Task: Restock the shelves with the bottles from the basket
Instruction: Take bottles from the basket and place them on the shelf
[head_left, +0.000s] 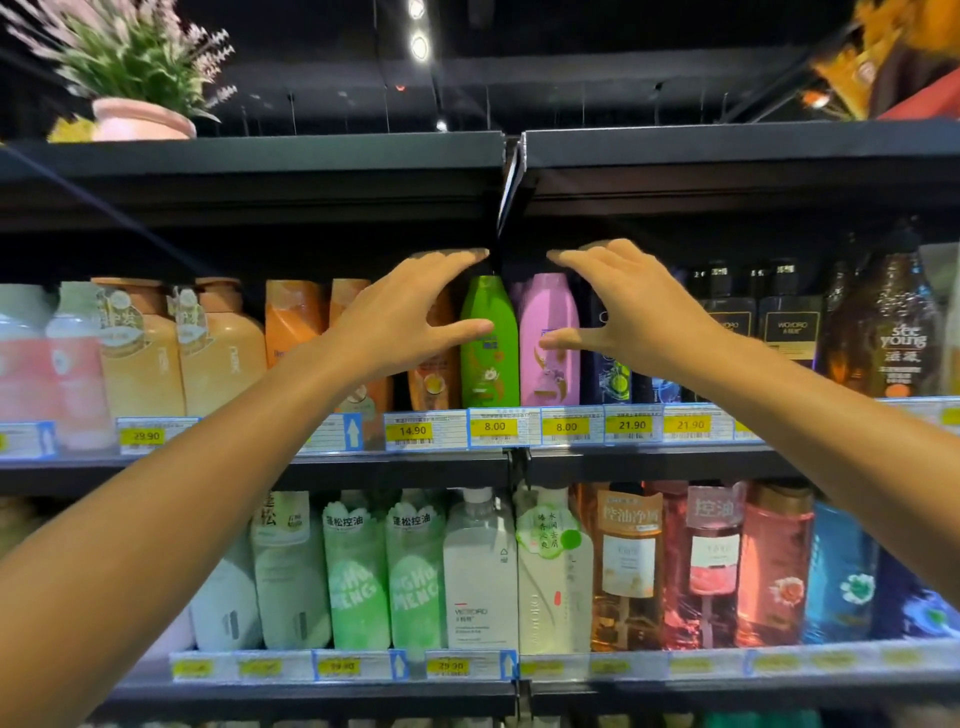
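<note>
A green bottle (488, 343) and a pink bottle (550, 338) stand upright side by side on the middle shelf (519, 457), above two 8.00 price tags. My left hand (410, 317) hovers just left of the green bottle with fingers spread and the thumb near its side. My right hand (623, 312) mirrors it to the right of the pink bottle, thumb close to its label. Neither hand grips anything. The basket is out of view.
Orange bottles (291, 322) stand left of the green one, dark bottles (779, 317) to the right. The lower shelf (519, 691) holds green, white and pink bottles. A potted plant (140, 119) sits on the top shelf.
</note>
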